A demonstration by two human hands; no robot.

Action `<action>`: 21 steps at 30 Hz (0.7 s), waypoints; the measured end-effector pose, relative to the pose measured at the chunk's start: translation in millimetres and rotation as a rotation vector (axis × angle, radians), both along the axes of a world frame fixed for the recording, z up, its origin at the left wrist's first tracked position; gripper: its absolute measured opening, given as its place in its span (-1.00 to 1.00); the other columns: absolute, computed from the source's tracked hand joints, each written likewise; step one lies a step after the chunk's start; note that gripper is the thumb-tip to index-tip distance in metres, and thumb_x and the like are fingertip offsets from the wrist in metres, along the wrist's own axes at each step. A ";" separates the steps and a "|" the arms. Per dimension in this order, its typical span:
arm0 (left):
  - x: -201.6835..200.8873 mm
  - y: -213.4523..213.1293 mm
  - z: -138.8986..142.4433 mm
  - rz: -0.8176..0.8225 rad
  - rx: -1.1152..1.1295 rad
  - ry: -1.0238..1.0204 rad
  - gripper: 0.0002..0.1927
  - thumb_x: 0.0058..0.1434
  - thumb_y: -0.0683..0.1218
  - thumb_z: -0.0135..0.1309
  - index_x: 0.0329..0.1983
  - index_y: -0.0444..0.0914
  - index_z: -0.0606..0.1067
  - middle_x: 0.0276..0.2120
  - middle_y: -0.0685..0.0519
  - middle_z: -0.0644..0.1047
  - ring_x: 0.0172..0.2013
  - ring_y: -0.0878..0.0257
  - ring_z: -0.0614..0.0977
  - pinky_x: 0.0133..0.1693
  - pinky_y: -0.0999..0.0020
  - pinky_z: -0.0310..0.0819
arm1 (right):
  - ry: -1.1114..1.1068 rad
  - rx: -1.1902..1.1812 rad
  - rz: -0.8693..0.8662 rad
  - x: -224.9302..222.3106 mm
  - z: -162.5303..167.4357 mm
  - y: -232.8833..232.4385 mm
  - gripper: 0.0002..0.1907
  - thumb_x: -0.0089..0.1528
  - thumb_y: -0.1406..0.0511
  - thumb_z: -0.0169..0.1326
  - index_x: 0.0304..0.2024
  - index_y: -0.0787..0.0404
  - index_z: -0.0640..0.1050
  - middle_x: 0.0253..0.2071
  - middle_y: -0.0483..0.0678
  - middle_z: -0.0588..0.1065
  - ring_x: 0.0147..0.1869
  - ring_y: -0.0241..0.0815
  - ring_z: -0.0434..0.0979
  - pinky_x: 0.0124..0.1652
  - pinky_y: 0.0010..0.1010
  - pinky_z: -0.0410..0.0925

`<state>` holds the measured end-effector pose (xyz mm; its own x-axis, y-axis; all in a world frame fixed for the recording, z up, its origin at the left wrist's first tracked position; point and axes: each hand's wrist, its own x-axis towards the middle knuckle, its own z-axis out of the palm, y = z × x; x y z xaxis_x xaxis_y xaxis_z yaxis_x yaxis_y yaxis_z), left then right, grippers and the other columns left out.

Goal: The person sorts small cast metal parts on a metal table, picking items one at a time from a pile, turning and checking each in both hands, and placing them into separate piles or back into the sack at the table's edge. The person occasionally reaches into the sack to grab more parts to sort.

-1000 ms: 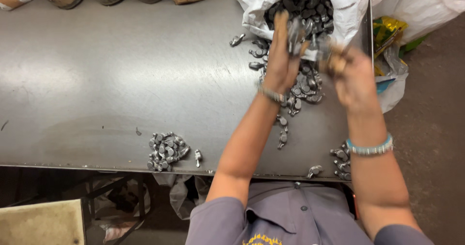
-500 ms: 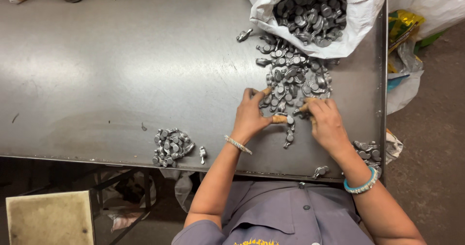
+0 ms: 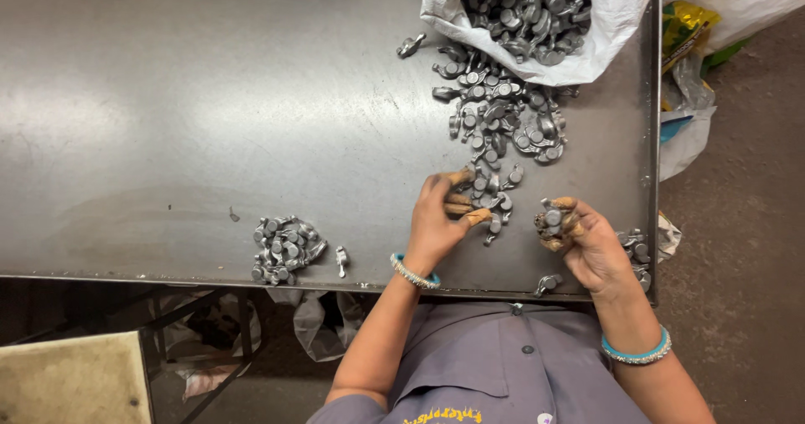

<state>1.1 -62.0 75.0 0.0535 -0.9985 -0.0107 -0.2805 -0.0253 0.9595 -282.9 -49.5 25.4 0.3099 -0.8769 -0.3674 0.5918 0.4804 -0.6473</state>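
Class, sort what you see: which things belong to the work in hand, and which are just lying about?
In the work:
left hand
right hand
loose metal parts
white sack of parts
small sorted pile

Lying about:
yellow-green packet
plastic bags under table

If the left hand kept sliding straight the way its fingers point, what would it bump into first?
The left hand points up and to the right, so its fingers would probably first meet the loose metal parts spilled on the table, already at the fingertips. Farther along lies the white sack.
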 end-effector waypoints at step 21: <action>-9.0 33.0 -7.1 0.042 0.458 0.394 -0.74 0.17 -0.11 0.29 -0.14 -0.33 0.57 -0.45 0.01 0.63 -0.57 0.32 0.61 -0.56 0.40 0.50 | 1.607 -1.037 0.172 77.8 66.4 -58.0 -0.60 0.04 0.50 0.26 -0.06 0.14 0.62 -0.07 -0.03 0.57 0.07 0.05 0.46 0.11 -0.16 0.36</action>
<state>-7.9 -29.1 67.9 -0.0029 -0.8846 -0.4664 0.1038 -0.4641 0.8797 -205.1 -107.5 91.8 0.3556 -0.9096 0.2148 -0.7698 -0.4154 -0.4847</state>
